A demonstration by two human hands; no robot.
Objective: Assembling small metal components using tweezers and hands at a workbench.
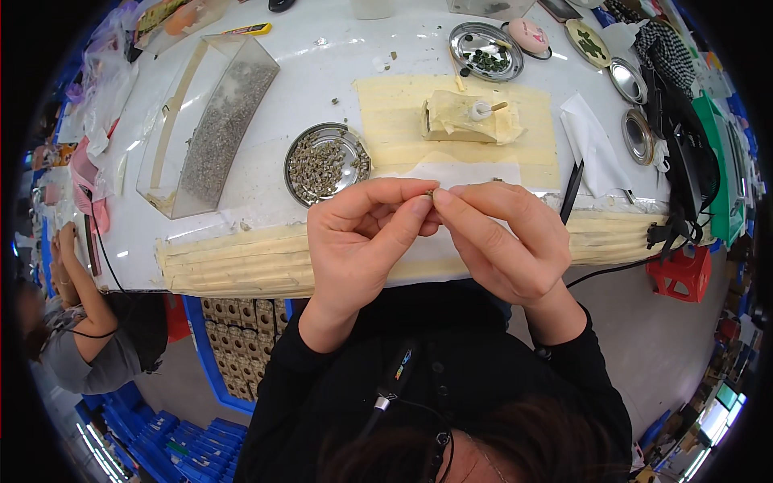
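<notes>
Overhead view of a white worktable [338,72], front edge padded w/ layered strips of tan masking tape [233,262]. A wider tan taped patch [531,137] sits center-right, carrying a lumpy tape-wrapped block [459,121] w/ a small white knob on top. Left of center lies a long clear plastic trough [205,121], angled, filled w/ fine grey granules. Just beside it, a round shiny metal dish [326,165] heaped w/ small grey-brown pieces. A second metal dish [485,51] farther back holds dark green bits; more small round tins line the right rim. A thin black tool [572,189] leans at the table's front right.

In front of the table, both hands meet, partly blocking the dish and tape. Left hand [362,241] and right hand [503,241]: thumbs and forefingers pinched together on a tiny piece [430,195], gripped between the fingertips of both; too small to tell shape. Other fingers curled.

Black sleeves below. Another person sits lower left, beside blue crates [153,435].
</notes>
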